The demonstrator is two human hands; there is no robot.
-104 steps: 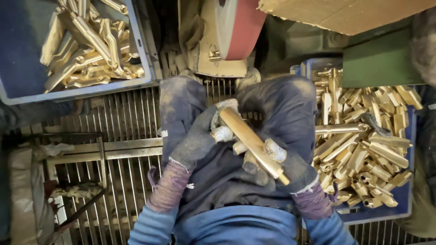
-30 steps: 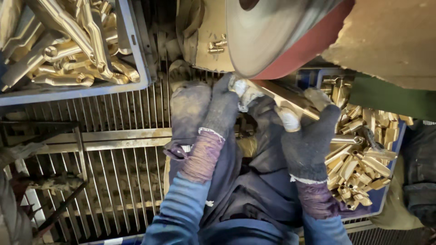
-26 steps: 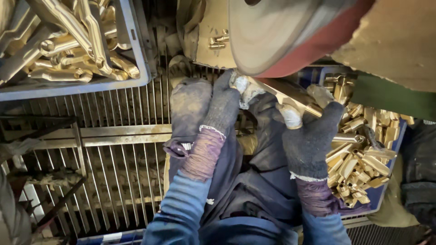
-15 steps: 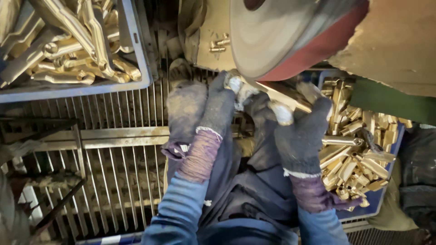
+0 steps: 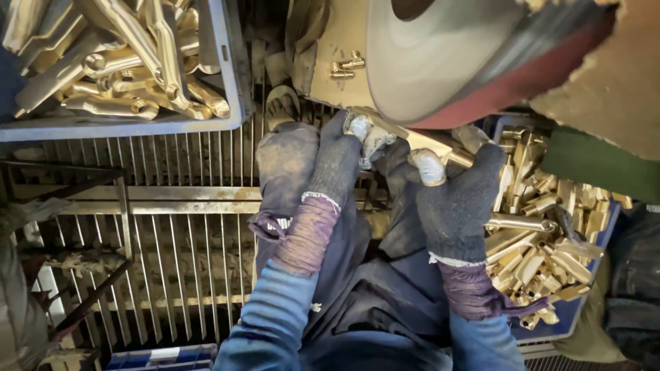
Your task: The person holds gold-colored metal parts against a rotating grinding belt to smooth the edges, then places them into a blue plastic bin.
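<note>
Person is sitting at a polishing wheel [image 5: 440, 62], both hands in dark knit gloves with worn pale fingertips. Left hand [image 5: 340, 161] is clenching around the near end of a long brass part [image 5: 430, 143], fingers wrapping it just under the wheel's lower edge. Right hand [image 5: 457, 199] is grasping the same brass part at its other end, thumb tip pressing on top. The brass part is lying across between the two hands, tilted slightly, its upper face sitting right against the wheel's red-edged rim; exact contact spot is partly hidden by the wheel.

Purple cuffs are showing at both wrists, blue sleeves below. A dusty dark apron [image 5: 371, 288] is covering the lap and knees.

A blue crate [image 5: 227, 82] at upper left is holding a heap of brass castings [image 5: 130, 62], long and curved pieces piled loosely. Another blue tray [image 5: 570, 312] just beside the right hand is holding a heap of smaller brass pieces [image 5: 543, 240], touching the glove's side as seen from here. A few small brass fittings [image 5: 344, 65] are resting on the machine housing left of the wheel. A metal floor grating [image 5: 172, 227] is running under everything, dusty, with a crossbar through it.
</note>
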